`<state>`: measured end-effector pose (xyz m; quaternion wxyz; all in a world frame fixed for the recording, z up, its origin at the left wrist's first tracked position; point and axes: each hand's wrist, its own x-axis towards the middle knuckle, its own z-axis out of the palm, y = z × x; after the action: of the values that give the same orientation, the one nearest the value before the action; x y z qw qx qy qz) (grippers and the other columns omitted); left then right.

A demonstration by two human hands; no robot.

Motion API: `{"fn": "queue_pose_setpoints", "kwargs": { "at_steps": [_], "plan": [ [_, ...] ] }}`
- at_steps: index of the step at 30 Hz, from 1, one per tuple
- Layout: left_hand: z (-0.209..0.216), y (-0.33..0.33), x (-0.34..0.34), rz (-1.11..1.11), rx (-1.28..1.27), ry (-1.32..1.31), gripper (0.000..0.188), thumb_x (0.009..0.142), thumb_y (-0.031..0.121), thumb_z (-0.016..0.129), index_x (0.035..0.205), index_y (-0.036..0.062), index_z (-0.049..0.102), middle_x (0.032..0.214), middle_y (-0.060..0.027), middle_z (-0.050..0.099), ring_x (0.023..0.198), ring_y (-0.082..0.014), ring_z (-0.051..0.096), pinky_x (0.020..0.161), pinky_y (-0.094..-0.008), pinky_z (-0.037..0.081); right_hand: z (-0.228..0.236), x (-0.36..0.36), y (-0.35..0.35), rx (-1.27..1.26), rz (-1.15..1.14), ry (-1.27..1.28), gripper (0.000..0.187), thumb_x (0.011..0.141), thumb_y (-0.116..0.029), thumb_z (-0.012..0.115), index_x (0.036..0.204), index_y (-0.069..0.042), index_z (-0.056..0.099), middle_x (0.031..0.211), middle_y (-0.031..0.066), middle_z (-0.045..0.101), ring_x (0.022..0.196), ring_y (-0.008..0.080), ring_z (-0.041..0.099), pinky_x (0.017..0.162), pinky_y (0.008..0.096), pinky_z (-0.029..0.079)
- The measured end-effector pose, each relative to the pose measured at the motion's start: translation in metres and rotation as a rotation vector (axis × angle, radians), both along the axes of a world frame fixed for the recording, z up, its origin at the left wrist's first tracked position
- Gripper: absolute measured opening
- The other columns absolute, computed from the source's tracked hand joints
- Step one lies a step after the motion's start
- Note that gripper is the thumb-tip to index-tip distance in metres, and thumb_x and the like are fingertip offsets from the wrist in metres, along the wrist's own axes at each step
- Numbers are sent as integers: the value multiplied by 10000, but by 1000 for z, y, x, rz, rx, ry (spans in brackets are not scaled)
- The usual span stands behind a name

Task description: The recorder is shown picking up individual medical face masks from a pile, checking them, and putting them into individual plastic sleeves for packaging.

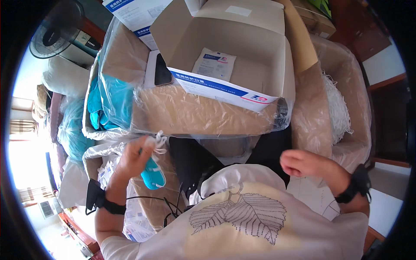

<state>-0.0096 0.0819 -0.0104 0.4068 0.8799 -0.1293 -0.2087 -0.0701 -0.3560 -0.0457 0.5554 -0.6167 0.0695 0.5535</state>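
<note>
A turquoise face mask (154,175) with bunched white ear loops (160,143) hangs from my left hand (136,157), whose fingers are closed on it to the left of my lap. My right hand (304,163) is over my right thigh, fingers curled in, and no object shows in it. Beyond my knees stands an opened white and blue cardboard box (225,89). One flat white packet (214,64) with a blue stripe lies inside that box.
Turquoise masks (97,106) fill a plastic-lined carton at the far left. White packets (136,219) lie in a lined carton by my left arm. At right, another lined carton (312,130) holds white loops (341,110). A dark phone (163,71) lies beside the box.
</note>
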Motion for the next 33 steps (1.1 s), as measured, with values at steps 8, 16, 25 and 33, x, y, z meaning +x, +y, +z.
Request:
{"fn": "queue_pose_setpoints", "kwargs": {
  "at_steps": [8,16,25,33],
  "plan": [
    [-42,-45,4,372,-692,264,445,927,397,394,1173,41,494,896,-65,616,759,-105,578,687,-251,467,-169,14,107,-195,-343,119,388,906,-298,476,1142,10,489,1042,92,547,879,152,555,745,273,475],
    [-53,-61,7,354,-810,126,516,938,401,339,1304,38,357,1032,-97,577,857,-128,555,772,-276,458,-62,38,140,309,-212,-93,589,852,-422,542,1220,25,436,1070,146,558,893,160,566,801,288,443],
    [-47,-95,25,648,-734,-18,498,945,374,353,1312,39,317,942,-82,570,801,-119,549,686,-239,461,12,41,139,173,-332,-1459,447,740,-288,694,1029,-17,486,1016,131,536,947,248,520,830,350,403],
    [-37,-99,33,662,-415,-410,442,957,312,339,1290,21,344,952,-56,560,827,-117,497,799,-250,377,-2,34,160,-14,-14,-1377,578,685,-284,725,1148,-27,494,971,130,574,902,327,514,815,413,388]
  ]
}}
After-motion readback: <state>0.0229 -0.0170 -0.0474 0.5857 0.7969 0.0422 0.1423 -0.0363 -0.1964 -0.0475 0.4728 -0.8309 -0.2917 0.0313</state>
